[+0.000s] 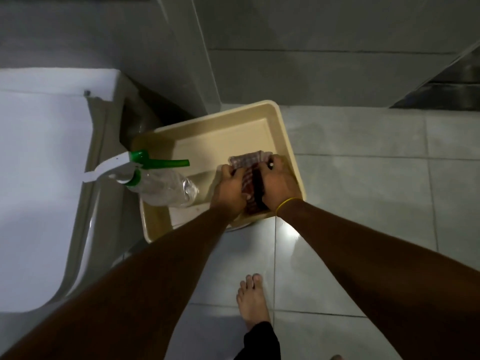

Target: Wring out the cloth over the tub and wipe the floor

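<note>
Both my arms reach forward over the beige tub; my left hand and right hand are fisted side by side around the checked cloth.

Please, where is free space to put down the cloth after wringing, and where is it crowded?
Inside the tub the far half, behind the cloth, is bare. The floor tiles right of the tub are open too, as is the patch between the tub and the bare foot. It is crowded on the left: the spray bottle lies across the rim, close to the toilet.
</note>
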